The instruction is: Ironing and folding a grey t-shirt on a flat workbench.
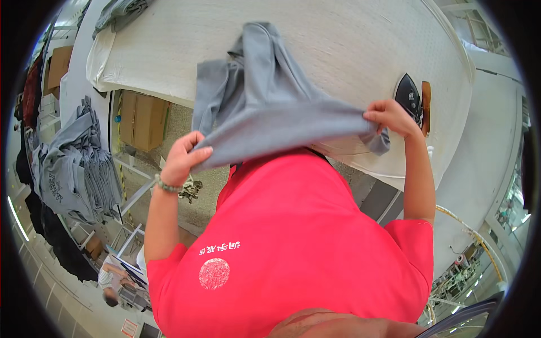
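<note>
A grey garment (270, 127) is stretched between my two hands at the near edge of the white padded table. Part of it lies bunched on the table top, and its near edge hangs close to my body. My left hand (183, 158) pinches the left corner, thumb on top. At the other end, my right hand (391, 116) grips the cloth between thumb and fingers, and a short flap dangles below it. Folds hide what kind of garment it is. A black iron (407, 98) rests on the table just beyond my right hand.
The padded table (349, 45) spreads out ahead. A wooden-looking piece (426, 107) lies beside the iron. More grey cloth (119, 14) sits at the far left corner. Stacked grey garments (76, 169) hang at the left, near a cardboard box (142, 120). Another person (111, 279) is at lower left.
</note>
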Available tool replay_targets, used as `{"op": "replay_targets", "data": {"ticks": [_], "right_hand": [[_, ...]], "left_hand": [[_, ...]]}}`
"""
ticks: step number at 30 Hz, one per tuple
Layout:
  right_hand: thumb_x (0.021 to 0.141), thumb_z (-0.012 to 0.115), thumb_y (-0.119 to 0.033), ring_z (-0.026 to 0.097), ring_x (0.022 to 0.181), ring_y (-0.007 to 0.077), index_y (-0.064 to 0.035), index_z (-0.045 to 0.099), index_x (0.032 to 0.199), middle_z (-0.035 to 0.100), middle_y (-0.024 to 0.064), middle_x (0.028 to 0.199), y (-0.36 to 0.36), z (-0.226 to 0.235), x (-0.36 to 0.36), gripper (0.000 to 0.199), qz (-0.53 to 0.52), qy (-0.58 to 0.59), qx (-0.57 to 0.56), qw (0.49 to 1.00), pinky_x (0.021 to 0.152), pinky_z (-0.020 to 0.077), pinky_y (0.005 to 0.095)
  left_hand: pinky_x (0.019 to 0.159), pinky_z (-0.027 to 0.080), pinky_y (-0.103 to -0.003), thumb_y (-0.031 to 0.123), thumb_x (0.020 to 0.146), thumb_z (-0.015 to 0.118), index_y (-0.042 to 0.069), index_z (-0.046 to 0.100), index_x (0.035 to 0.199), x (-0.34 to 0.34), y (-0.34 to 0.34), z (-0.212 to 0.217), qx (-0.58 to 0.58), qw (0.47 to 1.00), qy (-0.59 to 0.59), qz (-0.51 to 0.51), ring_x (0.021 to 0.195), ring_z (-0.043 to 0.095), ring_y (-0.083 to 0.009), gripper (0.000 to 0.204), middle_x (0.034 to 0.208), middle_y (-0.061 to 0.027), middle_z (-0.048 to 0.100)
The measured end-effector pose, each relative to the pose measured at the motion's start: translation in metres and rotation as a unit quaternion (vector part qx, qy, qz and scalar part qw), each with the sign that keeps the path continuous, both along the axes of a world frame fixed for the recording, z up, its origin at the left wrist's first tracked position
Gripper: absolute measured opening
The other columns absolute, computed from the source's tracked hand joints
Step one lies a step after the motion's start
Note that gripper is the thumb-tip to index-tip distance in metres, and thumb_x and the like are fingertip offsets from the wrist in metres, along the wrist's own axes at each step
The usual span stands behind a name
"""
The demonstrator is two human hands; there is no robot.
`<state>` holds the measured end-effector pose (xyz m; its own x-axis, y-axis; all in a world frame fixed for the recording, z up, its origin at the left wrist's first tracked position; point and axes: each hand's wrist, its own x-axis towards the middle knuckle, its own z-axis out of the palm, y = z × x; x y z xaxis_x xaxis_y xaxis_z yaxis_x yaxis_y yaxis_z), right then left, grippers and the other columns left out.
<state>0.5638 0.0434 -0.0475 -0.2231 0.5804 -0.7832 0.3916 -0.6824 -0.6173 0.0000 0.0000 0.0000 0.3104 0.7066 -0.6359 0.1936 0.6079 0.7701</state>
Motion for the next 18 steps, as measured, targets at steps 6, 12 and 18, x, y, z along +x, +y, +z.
{"op": "replay_targets", "data": {"ticks": [6,12,18], "right_hand": [[0.092,0.076,-0.021,0.069,0.073,0.0164,-0.0008,0.074,0.098,0.071,0.0057,0.084,0.039,-0.004,-0.063,0.021,0.16,-0.152,0.078,0.972,0.059,0.056,0.0309],[0.094,0.066,-0.018,0.072,0.094,0.0348,-0.0061,0.072,0.102,0.07,0.0085,0.127,0.086,-0.062,-0.131,0.015,0.307,-0.264,0.498,0.767,0.081,0.0589,0.0431],[0.098,0.06,-0.017,0.07,0.105,0.0355,-0.0075,0.07,0.104,0.065,0.0066,0.135,0.122,-0.067,-0.175,0.015,0.399,-0.215,0.483,0.75,0.089,0.0574,0.045]], "left_hand": [[0.07,0.04,-0.02,0.02,0.096,0.073,0.009,0.061,0.092,-0.015,-0.043,-0.014,-0.126,0.981,-0.086,0.118,0.078,0.051,-0.002,0.017,0.083,0.0072,0.059],[0.071,0.043,-0.021,0.017,0.097,0.072,0.007,0.061,0.096,-0.021,-0.051,-0.011,-0.063,0.988,-0.052,0.129,0.078,0.057,-0.004,0.014,0.088,0.0038,0.064],[0.074,0.046,-0.021,0.01,0.091,0.079,0.006,0.063,0.094,-0.023,-0.054,0.006,-0.048,0.994,-0.018,0.1,0.081,0.06,-0.0052,0.017,0.089,0.002,0.066]]}}
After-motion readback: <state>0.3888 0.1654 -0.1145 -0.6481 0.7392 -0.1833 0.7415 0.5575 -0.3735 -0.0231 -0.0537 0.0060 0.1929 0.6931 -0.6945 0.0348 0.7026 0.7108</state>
